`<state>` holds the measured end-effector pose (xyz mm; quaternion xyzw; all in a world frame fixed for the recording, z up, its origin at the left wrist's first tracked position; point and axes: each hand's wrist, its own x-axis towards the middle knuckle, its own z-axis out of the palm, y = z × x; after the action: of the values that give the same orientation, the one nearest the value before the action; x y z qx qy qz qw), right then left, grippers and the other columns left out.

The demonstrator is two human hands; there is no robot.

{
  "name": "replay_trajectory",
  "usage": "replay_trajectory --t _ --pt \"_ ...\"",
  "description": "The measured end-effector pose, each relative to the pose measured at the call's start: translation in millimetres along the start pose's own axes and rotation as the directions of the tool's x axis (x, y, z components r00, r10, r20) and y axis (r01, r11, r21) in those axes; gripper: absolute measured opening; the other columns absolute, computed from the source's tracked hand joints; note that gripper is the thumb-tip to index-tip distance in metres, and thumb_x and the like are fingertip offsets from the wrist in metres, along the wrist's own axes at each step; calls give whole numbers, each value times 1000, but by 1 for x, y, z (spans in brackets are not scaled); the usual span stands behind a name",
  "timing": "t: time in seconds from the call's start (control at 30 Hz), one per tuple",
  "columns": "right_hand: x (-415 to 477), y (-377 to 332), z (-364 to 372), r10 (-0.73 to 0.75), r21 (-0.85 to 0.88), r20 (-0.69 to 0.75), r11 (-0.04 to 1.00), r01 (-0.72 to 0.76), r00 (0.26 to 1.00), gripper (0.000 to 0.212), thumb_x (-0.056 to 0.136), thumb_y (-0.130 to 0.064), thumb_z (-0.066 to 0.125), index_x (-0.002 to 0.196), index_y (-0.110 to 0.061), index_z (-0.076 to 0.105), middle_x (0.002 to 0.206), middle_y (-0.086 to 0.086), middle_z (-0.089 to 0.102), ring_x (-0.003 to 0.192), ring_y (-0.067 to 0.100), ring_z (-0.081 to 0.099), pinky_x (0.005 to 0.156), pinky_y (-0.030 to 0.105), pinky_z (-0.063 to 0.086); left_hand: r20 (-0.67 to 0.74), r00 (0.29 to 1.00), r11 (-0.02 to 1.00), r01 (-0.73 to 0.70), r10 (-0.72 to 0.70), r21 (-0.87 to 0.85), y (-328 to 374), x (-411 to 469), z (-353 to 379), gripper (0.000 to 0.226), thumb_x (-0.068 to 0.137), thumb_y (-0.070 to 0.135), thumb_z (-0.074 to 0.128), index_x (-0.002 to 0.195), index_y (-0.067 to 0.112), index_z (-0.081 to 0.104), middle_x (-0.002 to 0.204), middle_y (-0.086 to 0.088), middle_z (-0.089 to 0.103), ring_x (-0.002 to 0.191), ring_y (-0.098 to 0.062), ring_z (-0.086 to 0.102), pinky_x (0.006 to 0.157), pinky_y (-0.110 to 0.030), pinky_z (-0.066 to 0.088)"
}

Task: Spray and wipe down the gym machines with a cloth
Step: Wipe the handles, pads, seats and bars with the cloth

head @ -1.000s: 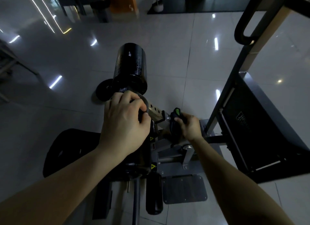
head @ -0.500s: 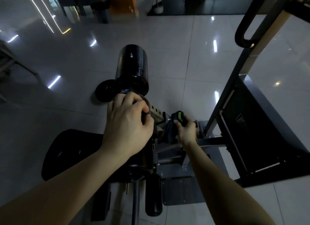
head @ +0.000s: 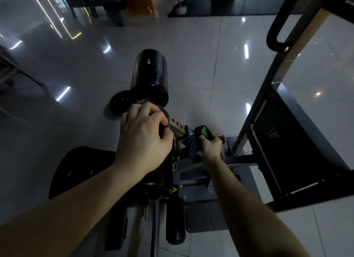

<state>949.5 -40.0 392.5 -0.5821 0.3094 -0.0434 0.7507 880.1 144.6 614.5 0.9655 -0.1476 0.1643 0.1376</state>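
Where the cloth sits: cloth (head: 191, 148), dark and bunched, is in the right hand (head: 210, 147), pressed to the machine's metal joint just beside the perforated bar (head: 178, 125).
Right hand: fingers curled round the cloth together with a dark item bearing a green patch (head: 204, 131), judged to be the sprayer head; not confirmed.
Left hand (head: 143, 138): clamped over a round collar (head: 167, 118) at the base of the roller pad (head: 150, 76), judged to be steadying the arm for wiping.
Edges: slanted upright (head: 254, 107) stands close on the right of the wiping hand.
Room to move: a bare length of bar shows between the hands; the tiled floor (head: 191, 55) lies beyond the roller pad, and the seat pad (head: 80, 168) is well apart on the left.
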Motion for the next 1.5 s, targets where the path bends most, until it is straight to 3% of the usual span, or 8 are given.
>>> replay_trajectory --t 0.23,0.33,0.47,0.63,0.9,1.0,1.13,1.5 --pt "-25 -19 -40 118 292 164 943 -162 979 32 99 11 49 126 -3 58 106 20 67 93 33 66 63 33 60 4 1000 1000 15 -15 0 1 0 -1 11 83 28 69 90 20 70 109 7 59 114 -23 49 93 -42 39" --pt "-24 -27 -49 79 347 157 929 -130 984 27 104 -9 48 127 -13 63 119 15 68 108 31 66 75 37 61 7 1000 1000 16 -16 -6 2 -1 -2 11 83 27 70 91 19 70 109 7 58 114 -23 49 95 -42 38" --pt "-18 -34 -35 -169 75 109 984 162 980 24 108 -25 47 118 -27 69 124 4 69 119 22 63 99 40 52 7 1000 1000 13 -13 -15 1 -1 -2 13 83 29 68 91 19 70 109 7 57 114 -22 49 95 -39 36" --pt "6 -22 0 -320 -474 314 763 439 894 29 104 -20 55 132 -19 65 135 3 60 125 18 58 105 30 48 7 1000 999 20 -20 -29 0 0 -1 12 83 29 68 91 21 69 111 8 57 115 -21 49 96 -38 37" --pt "37 -37 23 -171 -677 308 651 342 936 33 108 -31 41 100 -7 62 101 19 67 96 36 64 82 43 51 16 999 999 34 -33 -31 0 0 1 11 82 30 68 91 23 68 111 11 56 115 -18 49 95 -36 37" --pt "30 -36 19 -202 -582 320 729 361 925 28 109 -27 42 91 -12 58 90 12 64 84 28 60 69 27 47 22 999 999 33 -32 -25 0 -1 0 12 82 31 67 91 23 68 111 11 56 115 -18 49 95 -36 38" --pt "15 -23 9 -267 -454 379 781 429 886 24 108 -26 47 126 -14 58 125 9 54 105 17 56 88 19 45 25 999 999 34 -33 -31 0 -1 -1 11 83 31 67 91 23 67 110 11 55 114 -18 49 95 -36 37" --pt "39 -43 16 -65 -824 422 388 412 904 33 110 -29 31 111 -1 48 117 29 57 106 44 59 83 41 43 29 999 999 24 -23 -43 2 0 -4 14 81 38 63 88 27 67 110 11 54 112 -17 46 98 -40 39"
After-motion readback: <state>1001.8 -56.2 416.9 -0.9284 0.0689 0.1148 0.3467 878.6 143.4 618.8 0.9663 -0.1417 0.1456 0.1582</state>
